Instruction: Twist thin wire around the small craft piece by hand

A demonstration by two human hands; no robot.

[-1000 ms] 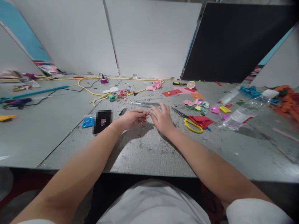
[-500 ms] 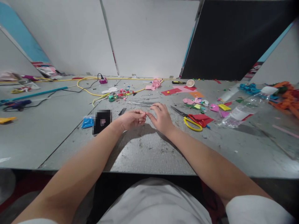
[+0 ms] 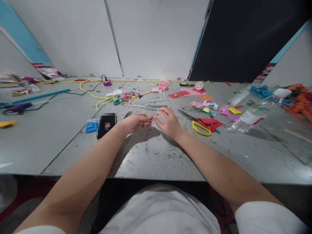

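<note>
My left hand (image 3: 135,122) and right hand (image 3: 168,121) meet at fingertips, both pinching tiny piece, too small to tell. Scissors (image 3: 200,126) lie aside, paper scraps (image 3: 206,107) already cut. Assembly seems mid-way.

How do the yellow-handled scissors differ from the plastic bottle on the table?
The yellow-handled scissors are opaque, with dark blades and bright yellow loops; the plastic bottle is clear, with a white cap and a label. The scissors lie close to the right hand, partly on red paper; the bottle lies farther to the right. The scissors are flat and thin; the bottle is bulky. Both lie on the grey table.
</note>
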